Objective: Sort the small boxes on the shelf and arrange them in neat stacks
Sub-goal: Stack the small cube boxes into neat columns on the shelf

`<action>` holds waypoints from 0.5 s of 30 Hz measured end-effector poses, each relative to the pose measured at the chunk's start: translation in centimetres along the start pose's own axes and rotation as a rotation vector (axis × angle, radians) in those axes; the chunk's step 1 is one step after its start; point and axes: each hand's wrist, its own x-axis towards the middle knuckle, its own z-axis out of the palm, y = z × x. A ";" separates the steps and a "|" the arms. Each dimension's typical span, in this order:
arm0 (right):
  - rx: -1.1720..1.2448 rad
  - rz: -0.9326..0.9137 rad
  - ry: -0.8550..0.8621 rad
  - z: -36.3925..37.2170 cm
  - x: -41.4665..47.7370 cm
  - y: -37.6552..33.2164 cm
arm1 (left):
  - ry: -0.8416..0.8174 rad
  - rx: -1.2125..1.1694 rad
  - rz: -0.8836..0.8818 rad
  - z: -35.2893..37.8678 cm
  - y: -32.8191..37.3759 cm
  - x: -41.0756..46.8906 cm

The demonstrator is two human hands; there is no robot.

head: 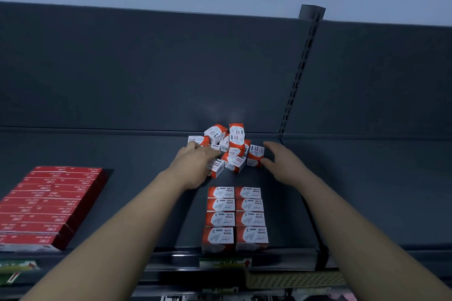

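Observation:
A jumbled pile of small orange-and-white paper clip boxes point(232, 146) lies at the back of the dark shelf point(137, 151). Nearer the front edge, several of the same boxes point(235, 217) stand in two tidy rows side by side. My left hand point(195, 164) reaches into the left side of the pile, its fingers lying over a box there point(216, 166); whether they grip it is unclear. My right hand point(281, 161) is spread open at the pile's right side, fingertips close to an upright box point(255, 155).
A flat block of red boxes point(49, 203) fills the shelf's left front. A slotted upright post point(298, 76) divides the back panel at right. Price labels run along the shelf's front lip point(225, 262), with a perforated beige strip point(293, 278) below.

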 end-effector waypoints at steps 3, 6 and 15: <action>0.006 0.017 -0.046 0.4 1.2 0.3 | 0.020 0.102 0.058 0.0 -0.5 0.5; 0.027 0.008 -0.069 0.6 1.9 -0.1 | 0.031 0.087 0.101 0.4 -0.7 0.6; 0.220 0.067 0.002 -0.1 1.3 1.5 | 0.076 -0.321 -0.017 -0.5 -0.8 -0.4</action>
